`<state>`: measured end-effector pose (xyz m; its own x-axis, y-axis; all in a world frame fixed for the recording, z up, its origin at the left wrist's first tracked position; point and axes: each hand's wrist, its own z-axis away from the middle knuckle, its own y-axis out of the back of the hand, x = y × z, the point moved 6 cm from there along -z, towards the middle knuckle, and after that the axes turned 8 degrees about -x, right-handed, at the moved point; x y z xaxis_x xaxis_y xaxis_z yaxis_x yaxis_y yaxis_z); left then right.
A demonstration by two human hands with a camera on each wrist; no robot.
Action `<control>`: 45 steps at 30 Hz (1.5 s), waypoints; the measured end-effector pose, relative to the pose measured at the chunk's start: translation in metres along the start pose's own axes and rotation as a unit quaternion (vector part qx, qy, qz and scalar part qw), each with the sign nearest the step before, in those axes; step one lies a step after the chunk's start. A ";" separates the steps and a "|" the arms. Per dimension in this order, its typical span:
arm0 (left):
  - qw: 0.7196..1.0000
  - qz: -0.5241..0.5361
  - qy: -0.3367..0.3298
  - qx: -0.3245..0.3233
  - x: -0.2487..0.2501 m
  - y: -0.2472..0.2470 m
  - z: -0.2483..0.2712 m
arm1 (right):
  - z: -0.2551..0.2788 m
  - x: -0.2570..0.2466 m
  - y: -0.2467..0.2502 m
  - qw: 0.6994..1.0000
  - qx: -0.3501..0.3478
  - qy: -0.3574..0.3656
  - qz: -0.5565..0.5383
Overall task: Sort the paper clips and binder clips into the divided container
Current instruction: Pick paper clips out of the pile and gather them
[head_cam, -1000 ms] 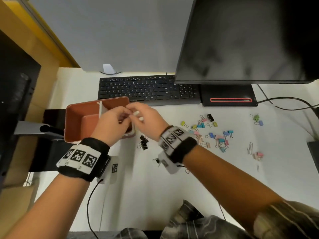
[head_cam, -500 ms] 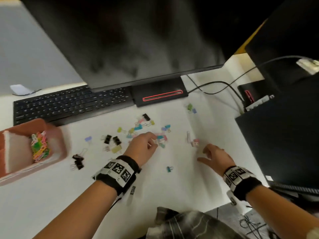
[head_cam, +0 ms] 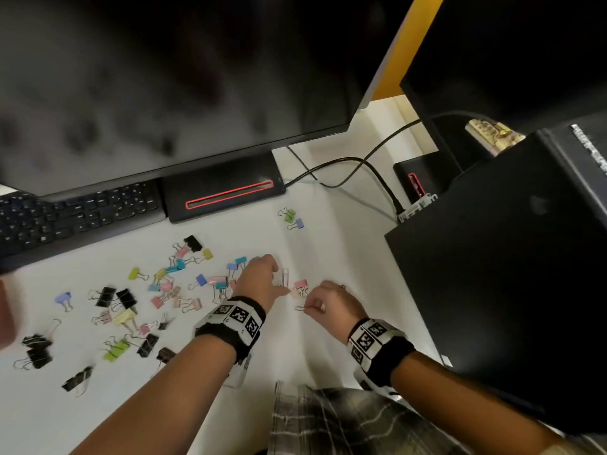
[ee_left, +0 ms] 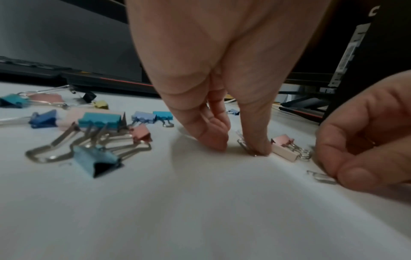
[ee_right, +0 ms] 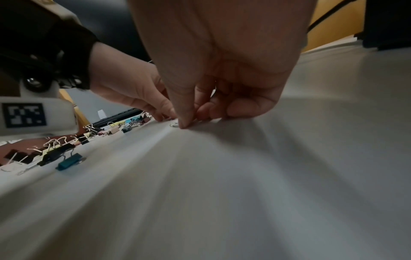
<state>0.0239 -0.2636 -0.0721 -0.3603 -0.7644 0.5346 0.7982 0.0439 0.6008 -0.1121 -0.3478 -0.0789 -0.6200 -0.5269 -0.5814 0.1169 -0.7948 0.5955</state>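
Note:
Several coloured and black binder clips [head_cam: 170, 284] lie scattered on the white desk. My left hand [head_cam: 262, 280] reaches down over two silver paper clips [head_cam: 285, 278]; in the left wrist view one digit tip presses on a silver paper clip [ee_left: 243, 145] while the other digits stand apart from it. My right hand [head_cam: 325, 300] pinches another silver paper clip [head_cam: 300, 308] against the desk, seen also in the wrist views [ee_left: 322, 176] [ee_right: 174, 124]. Two pink binder clips [head_cam: 300, 287] [ee_left: 284, 147] sit between the hands. The reddish container [head_cam: 5, 310] shows only as a blur at the left edge.
A black keyboard [head_cam: 75, 215] and a monitor [head_cam: 164, 87] with its base [head_cam: 226, 195] stand behind the clips. A black computer case [head_cam: 509, 264] rises close on the right, with cables [head_cam: 361, 165] behind. Green and blue binder clips [head_cam: 292, 218] lie apart near the base.
Both hands have left the container and moved right to the loose clips. Since half a second ago the right hand came left and pinched a paper clip; the left hand reached the paper clips.

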 end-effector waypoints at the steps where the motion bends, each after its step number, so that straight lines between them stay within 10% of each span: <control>1: 1.000 0.003 0.001 -0.001 0.000 -0.001 -0.001 | -0.001 -0.001 0.002 1.000 -0.008 0.002 0.009; 11: 0.998 0.023 -0.043 0.039 -0.019 -0.007 0.022 | -0.020 -0.030 0.037 0.989 -0.010 0.068 -0.133; 22: 0.995 0.043 -0.046 0.081 -0.044 -0.016 0.041 | -0.047 -0.074 -0.010 0.958 -0.129 0.180 0.184; 33: 0.997 -0.004 -0.012 0.072 -0.048 -0.022 0.038 | -0.040 -0.067 -0.012 0.966 -0.005 0.185 0.179; 45: 0.997 -0.012 0.007 0.074 -0.086 0.012 0.080 | -0.047 -0.076 -0.010 0.953 -0.065 0.174 0.242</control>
<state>0.0260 -0.1457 -0.0631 -0.3704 -0.7759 0.5107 0.7092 0.1188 0.6949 -0.0295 -0.3140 -0.0670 -0.1778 -0.8906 -0.4187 0.4317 -0.4529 0.7801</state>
